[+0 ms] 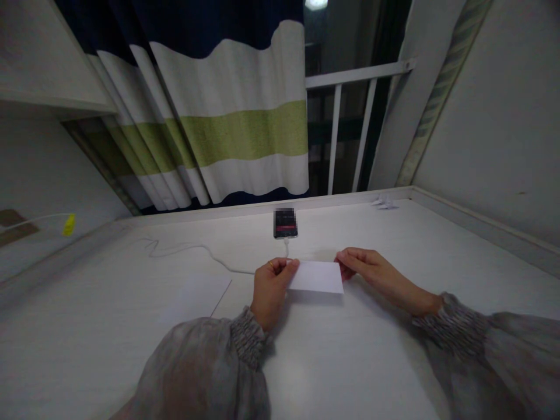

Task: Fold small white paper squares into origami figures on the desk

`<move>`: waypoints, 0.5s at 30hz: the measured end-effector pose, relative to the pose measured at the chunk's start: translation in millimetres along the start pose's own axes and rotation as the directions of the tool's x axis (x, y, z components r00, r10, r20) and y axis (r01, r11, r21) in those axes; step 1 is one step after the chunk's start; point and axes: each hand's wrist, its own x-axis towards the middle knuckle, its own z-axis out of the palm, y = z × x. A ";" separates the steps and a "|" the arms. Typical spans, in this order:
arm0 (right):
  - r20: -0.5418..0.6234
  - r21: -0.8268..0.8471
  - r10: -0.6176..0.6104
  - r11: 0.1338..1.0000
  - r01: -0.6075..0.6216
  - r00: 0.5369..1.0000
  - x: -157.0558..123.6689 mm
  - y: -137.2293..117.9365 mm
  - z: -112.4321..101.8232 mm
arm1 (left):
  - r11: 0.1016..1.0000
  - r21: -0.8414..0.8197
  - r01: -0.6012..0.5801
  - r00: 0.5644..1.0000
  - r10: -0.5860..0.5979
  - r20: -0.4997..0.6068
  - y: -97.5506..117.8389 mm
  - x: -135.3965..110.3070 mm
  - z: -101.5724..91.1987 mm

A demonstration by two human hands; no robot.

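A small white rectangle of paper [315,277] is held up above the white desktop, its long side running left to right. My left hand [270,291], with a ring on one finger, pinches its left end between thumb and fingers. At the upper right corner, my right hand [363,265] is closed in a pinch on the paper's edge. Another white sheet [195,296] lies flat on the desk to the left of my left hand, partly behind my sleeve. Just beyond the held paper lies a phone [285,223] with its screen blurred out.
A white cable [210,254] runs from the phone across the desk to the left. Small folded white paper pieces [385,202] lie near the back right corner. Behind the desk hang a striped curtain [236,128] and a white window rail [359,76].
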 end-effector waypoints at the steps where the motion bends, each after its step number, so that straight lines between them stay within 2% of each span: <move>1: -0.004 -0.016 -0.033 0.999 0.033 0.999 -0.7 0.1 1.7 | 1.000 0.002 0.004 1.000 -0.004 0.010 0.5 -0.8 1.1; 3: 0.042 -0.037 -0.051 0.998 0.053 0.998 -2.7 0.0 5.5 | 1.000 -0.001 0.014 0.999 -0.014 0.050 1.0 -2.9 3.8; 5: 0.101 -0.073 -0.011 0.997 0.018 0.995 -4.8 0.1 8.9 | 1.000 -0.004 0.026 0.993 -0.025 0.117 1.1 -5.2 6.3; 8: 0.116 -0.104 0.066 0.993 -0.054 0.991 -6.3 1.3 11.4 | 1.000 0.021 0.017 0.980 -0.020 0.199 1.6 -7.7 8.0; 12: 0.166 -0.105 0.109 0.990 -0.092 0.980 -6.1 1.9 10.9 | 0.991 0.136 0.019 0.946 -0.062 0.319 2.1 -9.3 6.6; 15: 0.211 -0.193 0.086 0.980 -0.045 0.974 -6.4 -0.2 11.5 | 0.969 0.246 -0.014 0.922 -0.083 0.378 1.1 -9.6 5.3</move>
